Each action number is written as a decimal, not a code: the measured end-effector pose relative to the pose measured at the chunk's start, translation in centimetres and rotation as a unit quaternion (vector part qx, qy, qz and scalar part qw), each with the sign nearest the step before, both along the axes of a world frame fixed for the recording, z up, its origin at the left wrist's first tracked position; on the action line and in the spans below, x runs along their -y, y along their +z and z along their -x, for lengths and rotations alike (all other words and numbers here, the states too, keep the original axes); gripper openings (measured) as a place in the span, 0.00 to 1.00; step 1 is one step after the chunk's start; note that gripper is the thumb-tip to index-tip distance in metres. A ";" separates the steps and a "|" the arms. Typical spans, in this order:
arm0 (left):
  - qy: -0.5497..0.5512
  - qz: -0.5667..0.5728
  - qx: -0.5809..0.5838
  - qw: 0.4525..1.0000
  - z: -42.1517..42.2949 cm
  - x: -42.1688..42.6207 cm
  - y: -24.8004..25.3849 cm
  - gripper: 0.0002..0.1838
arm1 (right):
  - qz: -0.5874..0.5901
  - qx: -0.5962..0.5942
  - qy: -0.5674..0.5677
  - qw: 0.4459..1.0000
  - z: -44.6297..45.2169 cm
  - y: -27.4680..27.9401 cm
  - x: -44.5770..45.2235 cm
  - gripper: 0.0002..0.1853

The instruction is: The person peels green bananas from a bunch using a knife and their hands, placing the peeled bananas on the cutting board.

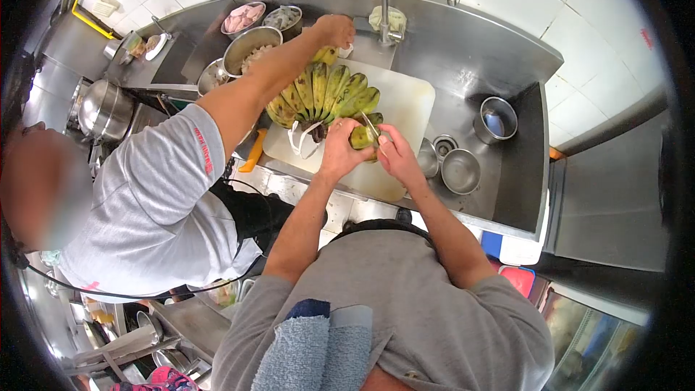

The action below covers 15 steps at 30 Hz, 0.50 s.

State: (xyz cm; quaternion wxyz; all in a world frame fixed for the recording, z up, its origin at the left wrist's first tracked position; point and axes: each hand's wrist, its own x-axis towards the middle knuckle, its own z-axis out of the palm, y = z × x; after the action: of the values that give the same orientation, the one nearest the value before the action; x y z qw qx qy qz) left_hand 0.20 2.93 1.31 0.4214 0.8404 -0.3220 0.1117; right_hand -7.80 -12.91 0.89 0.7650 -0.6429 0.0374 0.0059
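A large bunch of green-yellow bananas (329, 90) lies on the white cutting board (416, 101), which rests across the sink. My left hand (342, 148) is closed around a green banana (360, 137) at the near right side of the bunch. My right hand (396, 152) is closed beside it, with a thin knife blade (368, 122) rising from the fingers against the banana; the handle is hidden in the hand. A white strap (298, 139) lies by the bunch's stem, left of my left hand.
A co-worker's arm (253, 90) reaches over the bunch from the left. An orange handle (253, 150) sticks out by the board's left edge. Metal bowls with food (235, 54) stand at the back left. The sink holds metal bowls (460, 171) and a pot (496, 119) under the faucet's (393, 29) right side.
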 end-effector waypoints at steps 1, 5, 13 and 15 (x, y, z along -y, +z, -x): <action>-0.006 0.002 0.000 1.000 -0.1 -0.2 -0.1 0.23 | -0.013 -0.009 0.005 1.000 0.1 0.1 0.1 0.16; -0.024 0.005 0.000 1.000 -0.3 -0.7 -0.2 0.23 | -0.078 -0.038 -0.003 0.996 0.0 0.0 -0.2 0.17; -0.011 0.000 0.001 1.000 0.1 -0.5 -0.6 0.27 | 0.160 0.176 -0.041 0.970 -0.5 -0.6 1.4 0.23; 0.000 -0.024 0.022 0.999 0.1 -0.4 -0.4 0.28 | 0.224 0.204 -0.064 0.951 -1.0 -0.7 1.5 0.23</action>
State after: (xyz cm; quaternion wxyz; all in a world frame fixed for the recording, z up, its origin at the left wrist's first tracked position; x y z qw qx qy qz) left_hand 0.11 3.34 0.90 0.3934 0.8477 -0.3340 0.1225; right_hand -6.76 -14.37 0.17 0.5913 -0.7815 -0.0781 -0.1831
